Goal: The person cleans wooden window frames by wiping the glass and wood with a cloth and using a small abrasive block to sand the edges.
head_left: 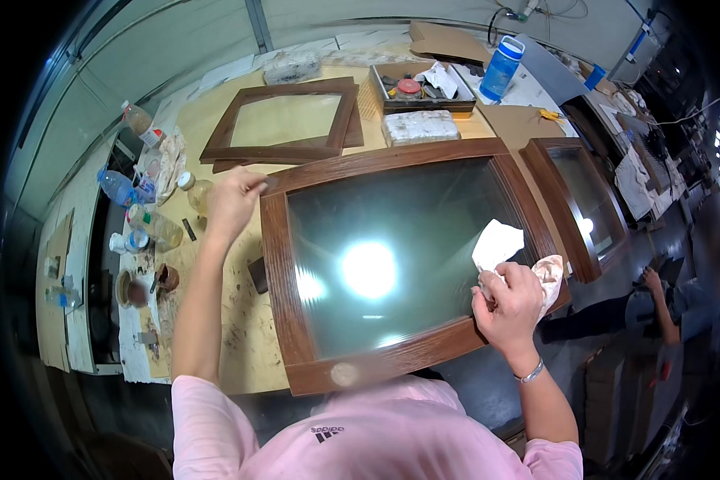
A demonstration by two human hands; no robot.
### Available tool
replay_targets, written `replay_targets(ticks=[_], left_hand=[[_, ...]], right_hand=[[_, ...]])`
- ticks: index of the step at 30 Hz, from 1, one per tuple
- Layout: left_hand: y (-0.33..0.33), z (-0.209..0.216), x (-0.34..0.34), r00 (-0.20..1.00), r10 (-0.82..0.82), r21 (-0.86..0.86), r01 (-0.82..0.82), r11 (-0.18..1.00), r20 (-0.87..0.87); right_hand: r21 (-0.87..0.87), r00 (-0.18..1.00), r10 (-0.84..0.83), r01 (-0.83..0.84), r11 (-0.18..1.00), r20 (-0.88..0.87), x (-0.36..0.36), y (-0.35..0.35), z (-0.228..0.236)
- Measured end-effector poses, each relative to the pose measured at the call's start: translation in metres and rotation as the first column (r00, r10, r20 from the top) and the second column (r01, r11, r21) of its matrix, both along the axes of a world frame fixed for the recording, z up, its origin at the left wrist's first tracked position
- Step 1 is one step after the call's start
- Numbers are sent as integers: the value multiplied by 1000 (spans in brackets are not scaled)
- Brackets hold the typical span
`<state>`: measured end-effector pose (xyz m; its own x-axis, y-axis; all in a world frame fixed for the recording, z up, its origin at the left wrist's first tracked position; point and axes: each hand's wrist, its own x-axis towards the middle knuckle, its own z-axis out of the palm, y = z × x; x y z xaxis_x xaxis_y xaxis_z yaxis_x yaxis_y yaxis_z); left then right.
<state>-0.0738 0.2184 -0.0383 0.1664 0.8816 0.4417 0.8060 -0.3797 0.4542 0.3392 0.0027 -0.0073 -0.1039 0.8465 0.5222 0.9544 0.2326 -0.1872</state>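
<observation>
In front of me is a brown wood-framed glass panel [392, 240], its near edge reaching past the table's edge and its glass reflecting a bright light. My left hand [236, 204] is at the panel's far left corner, fingers closed and their tips against the wood; part of the grip is hidden. Over the near right corner, my right hand [508, 308] is closed on a crumpled white cloth [500, 244]. One piece of the cloth lies on the glass, and another part [549, 280] sticks out beyond the knuckles.
Behind the panel lie stacked wooden frames [284, 120], a box of supplies [388, 104], a wrapped block [420, 128] and a blue bottle [502, 70]. Several bottles [158, 226] line the left side. Another framed panel [576, 208] stands at right, near a person [672, 312].
</observation>
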Motion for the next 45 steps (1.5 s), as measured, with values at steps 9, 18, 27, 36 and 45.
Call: replay_targets(ticks=[9, 18, 27, 36, 45], left_hand=[[-6, 14, 39, 1000, 1, -71, -3, 997, -26], [-18, 62, 174, 891, -385, -104, 418, 902, 241], [63, 40, 359, 887, -459, -137, 449, 883, -50], [60, 18, 426, 783, -574, 15, 594, 804, -239], [-69, 24, 438, 440, -890, 87, 898, 432, -124]], right_hand=[[71, 992, 84, -78, 994, -90, 16, -1, -2], [-170, 722, -467, 447, 878, -511, 141, -46, -10], [-142, 613, -344, 355, 924, -711, 142, -47, -35], [-15, 754, -304, 363, 931, -582, 146, -45, -37], [-45, 579, -228, 312, 949, -783, 158, -49, -47]])
